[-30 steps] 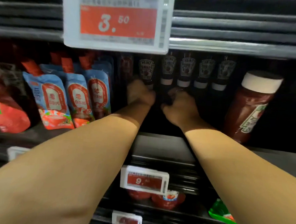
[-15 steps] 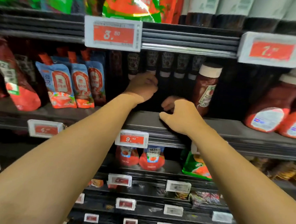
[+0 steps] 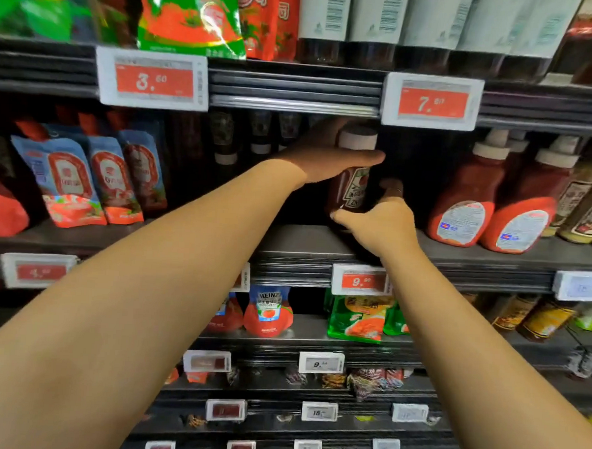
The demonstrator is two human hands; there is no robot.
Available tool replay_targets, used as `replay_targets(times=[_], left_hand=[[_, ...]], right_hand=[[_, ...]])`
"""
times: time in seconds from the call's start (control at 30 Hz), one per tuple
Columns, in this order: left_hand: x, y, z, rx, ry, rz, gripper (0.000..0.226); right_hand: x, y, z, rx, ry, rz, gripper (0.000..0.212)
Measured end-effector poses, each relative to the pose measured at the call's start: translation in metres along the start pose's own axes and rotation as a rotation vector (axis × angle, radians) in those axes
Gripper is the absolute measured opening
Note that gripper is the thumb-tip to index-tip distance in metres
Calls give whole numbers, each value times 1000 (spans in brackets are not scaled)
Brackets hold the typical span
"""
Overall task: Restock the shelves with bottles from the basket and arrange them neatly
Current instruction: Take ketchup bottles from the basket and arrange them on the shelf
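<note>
Both hands (image 3: 329,157) (image 3: 384,222) hiding ketchup bottle (image 3: 353,189), label partly covered

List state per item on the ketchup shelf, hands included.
White-capped ketchup bottle: upright on shelf, cap on, held by both hands.
Left hand: around the bottle's neck below the cap.
Right hand: grips the bottle's base.
Squeeze bottles: upright, capped, untouched.
Blue pouches: standing, leaning back.
Small dark bottles: upright, in a row behind.
</note>
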State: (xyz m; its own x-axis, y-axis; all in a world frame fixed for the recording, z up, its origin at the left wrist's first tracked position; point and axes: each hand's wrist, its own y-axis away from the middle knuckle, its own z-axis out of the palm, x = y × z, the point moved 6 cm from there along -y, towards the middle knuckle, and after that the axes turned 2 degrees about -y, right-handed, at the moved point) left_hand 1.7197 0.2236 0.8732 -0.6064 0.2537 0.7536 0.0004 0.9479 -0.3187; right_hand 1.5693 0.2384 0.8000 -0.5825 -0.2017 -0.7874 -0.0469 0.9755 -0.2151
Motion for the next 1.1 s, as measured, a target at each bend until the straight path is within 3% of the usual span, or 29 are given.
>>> replay_targets(times=[0.1,0.27,0.47,0.6,0.8,0.9,1.0,1.1], left_hand=[[3,-1,-5,39,-140,61,64],[-8,13,-19,11,-76,42,64],[-36,37,-52,64,190,-27,63],[-63,58,-72,86,390,-51,64],[-92,85,-88,133,198,-93,45],[-93,92,-87,99,163,-94,57],[-85,95,-79,28,103,-125,66],[-82,96,-68,53,130,-110,72]], right_hand=[[-7,-17,11,-127,85,6,119],[-15,-24,28,-206,157,-80,106],[-25,-24,40,-194,58,-200,110],[-23,-27,40,-232,-210,-229,97],[-30,-20,36,-302,-655,-231,82],[-44,-22,35,-316,-792,-214,76],[-64,-25,36,-345,-942,-153,84],[-91,-23,38,-391,-904,-214,84]])
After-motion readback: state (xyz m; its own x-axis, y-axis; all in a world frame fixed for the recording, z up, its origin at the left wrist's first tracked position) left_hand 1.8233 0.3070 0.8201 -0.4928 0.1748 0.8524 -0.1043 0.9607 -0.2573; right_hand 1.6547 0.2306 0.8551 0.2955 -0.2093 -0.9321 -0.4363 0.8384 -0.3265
